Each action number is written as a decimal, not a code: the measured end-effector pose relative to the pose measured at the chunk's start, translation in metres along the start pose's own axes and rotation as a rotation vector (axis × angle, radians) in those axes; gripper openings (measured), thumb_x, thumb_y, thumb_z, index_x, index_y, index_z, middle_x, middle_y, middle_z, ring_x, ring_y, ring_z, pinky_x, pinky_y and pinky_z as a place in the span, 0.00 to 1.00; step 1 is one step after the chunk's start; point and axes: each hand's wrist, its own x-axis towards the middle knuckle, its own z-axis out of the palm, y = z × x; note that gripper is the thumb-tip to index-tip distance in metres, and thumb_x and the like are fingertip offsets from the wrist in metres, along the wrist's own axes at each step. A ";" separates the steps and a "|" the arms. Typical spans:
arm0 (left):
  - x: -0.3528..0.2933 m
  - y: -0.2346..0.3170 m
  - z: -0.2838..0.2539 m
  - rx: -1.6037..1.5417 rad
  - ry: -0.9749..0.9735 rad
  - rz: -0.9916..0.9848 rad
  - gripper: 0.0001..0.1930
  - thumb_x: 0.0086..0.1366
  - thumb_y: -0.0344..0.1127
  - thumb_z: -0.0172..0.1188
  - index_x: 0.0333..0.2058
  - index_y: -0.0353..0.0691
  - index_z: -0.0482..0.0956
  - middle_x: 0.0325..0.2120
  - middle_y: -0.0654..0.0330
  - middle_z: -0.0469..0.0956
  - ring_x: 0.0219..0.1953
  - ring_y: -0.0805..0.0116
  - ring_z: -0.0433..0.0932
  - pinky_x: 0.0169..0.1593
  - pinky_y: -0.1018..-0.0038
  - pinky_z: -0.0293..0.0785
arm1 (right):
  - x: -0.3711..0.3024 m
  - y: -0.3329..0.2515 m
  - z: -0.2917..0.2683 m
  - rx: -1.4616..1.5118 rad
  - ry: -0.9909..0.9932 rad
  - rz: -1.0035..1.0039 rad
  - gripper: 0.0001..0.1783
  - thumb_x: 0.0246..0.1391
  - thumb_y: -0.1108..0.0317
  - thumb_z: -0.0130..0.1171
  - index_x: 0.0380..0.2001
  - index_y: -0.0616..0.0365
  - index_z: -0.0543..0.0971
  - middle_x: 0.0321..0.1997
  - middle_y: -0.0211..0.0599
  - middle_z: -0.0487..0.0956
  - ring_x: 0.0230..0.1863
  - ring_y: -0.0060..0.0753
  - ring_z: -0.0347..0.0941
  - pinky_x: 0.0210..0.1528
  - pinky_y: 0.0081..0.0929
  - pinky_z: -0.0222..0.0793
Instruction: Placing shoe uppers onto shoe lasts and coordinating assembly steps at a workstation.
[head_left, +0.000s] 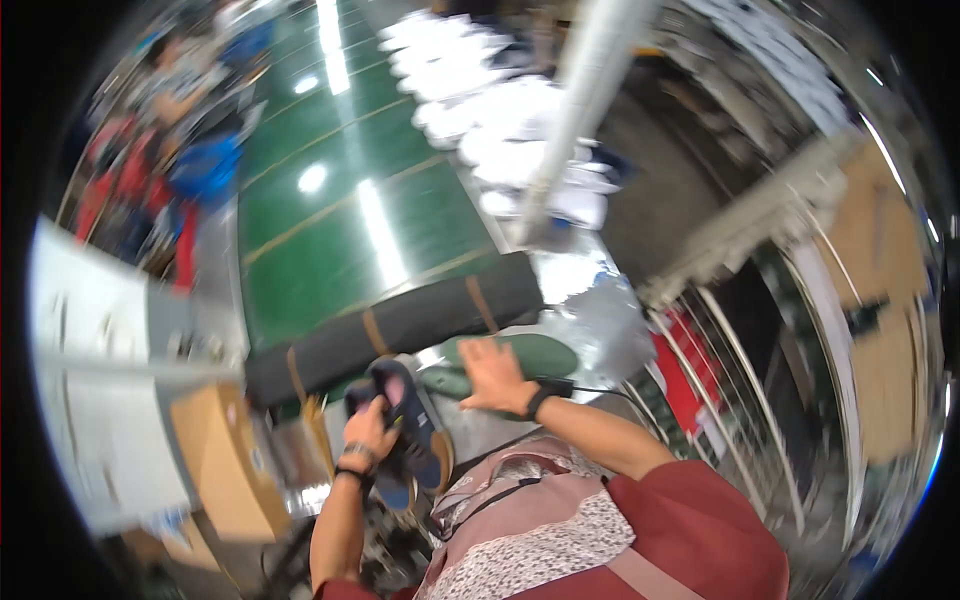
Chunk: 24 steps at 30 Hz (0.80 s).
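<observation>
A rolled dark mat (400, 330) bound with tan straps lies across the middle, on the edge of a green floor (340, 200) marked with yellow lines. At twelve o'clock sit heaps of white pieces (490, 110) beside a pale post (580, 100). At eight o'clock stands a cardboard box (225, 460). At three o'clock is a red wire rack (690, 380).

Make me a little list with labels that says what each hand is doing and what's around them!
Left hand: grips a dark blue shoe with a pink lining
Right hand: lies flat on a green insole
Surface: shiny metal table
Behind the hands: dark roll with tan bands
Further back: green conveyor belt, heap of white pieces
Left side: cardboard box
Clothing: patterned apron, red sleeve
</observation>
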 end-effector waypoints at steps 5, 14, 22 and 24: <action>0.030 -0.079 -0.043 -0.303 0.438 0.110 0.15 0.48 0.27 0.63 0.38 0.39 0.78 0.33 0.53 0.81 0.38 0.52 0.81 0.49 0.60 0.75 | 0.004 -0.016 0.008 -0.058 -0.076 0.092 0.52 0.34 0.61 0.79 0.64 0.61 0.67 0.63 0.47 0.70 0.69 0.56 0.63 0.66 0.66 0.60; 0.287 -0.247 -0.178 -1.208 0.271 -0.233 0.18 0.61 0.41 0.67 0.44 0.34 0.81 0.38 0.58 0.81 0.40 0.66 0.78 0.40 0.67 0.74 | -0.075 -0.026 0.021 -0.075 -0.132 -0.116 0.24 0.46 0.74 0.65 0.50 0.48 0.80 0.62 0.39 0.73 0.76 0.48 0.55 0.76 0.66 0.44; 0.274 -0.062 -0.003 -0.466 0.108 0.243 0.18 0.65 0.35 0.64 0.50 0.33 0.77 0.39 0.54 0.79 0.41 0.59 0.77 0.49 0.65 0.74 | -0.138 -0.069 0.061 0.607 0.489 1.040 0.53 0.46 0.57 0.72 0.71 0.61 0.57 0.74 0.63 0.54 0.76 0.64 0.51 0.76 0.48 0.51; 0.208 0.004 0.093 -0.789 -0.156 0.299 0.16 0.69 0.38 0.62 0.50 0.35 0.77 0.37 0.58 0.77 0.40 0.68 0.76 0.46 0.71 0.73 | -0.134 -0.072 0.078 0.898 0.551 1.131 0.59 0.44 0.51 0.74 0.72 0.64 0.54 0.73 0.65 0.55 0.75 0.65 0.51 0.76 0.49 0.51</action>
